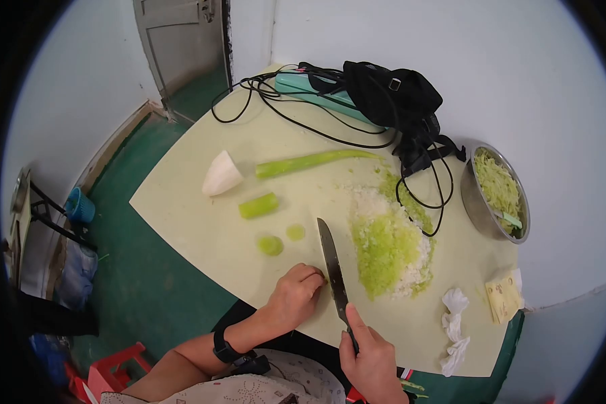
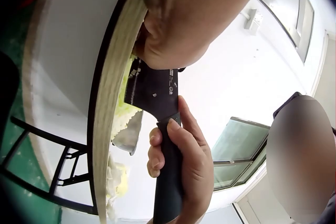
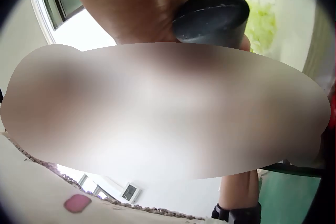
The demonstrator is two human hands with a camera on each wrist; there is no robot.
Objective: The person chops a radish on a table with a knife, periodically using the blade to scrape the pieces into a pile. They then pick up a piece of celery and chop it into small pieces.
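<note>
My right hand [image 1: 372,360] grips the black handle of a kitchen knife [image 1: 334,266], its long dark blade pointing away over the table. Bits of vegetable cling to the blade, which the left wrist view also shows. Close to the blade's left side, my left hand [image 1: 296,296] has curled fingers, their tips pressing on a small piece of green stem, mostly hidden. Beyond it lie a round green slice [image 1: 295,232], a short green chunk [image 1: 270,245], a thicker cut length [image 1: 258,206] and a long peeled green stem [image 1: 316,162]. Right of the knife spreads chopped green and white vegetable [image 1: 387,252].
A white radish piece [image 1: 222,174] sits at the left. Behind are a black bag [image 1: 394,94], cables and a teal case [image 1: 326,97]. A metal bowl [image 1: 475,202] of shreds stands right, with crumpled tissues [image 1: 454,330] and a yellow packet [image 1: 504,296] nearer. The table edge is close.
</note>
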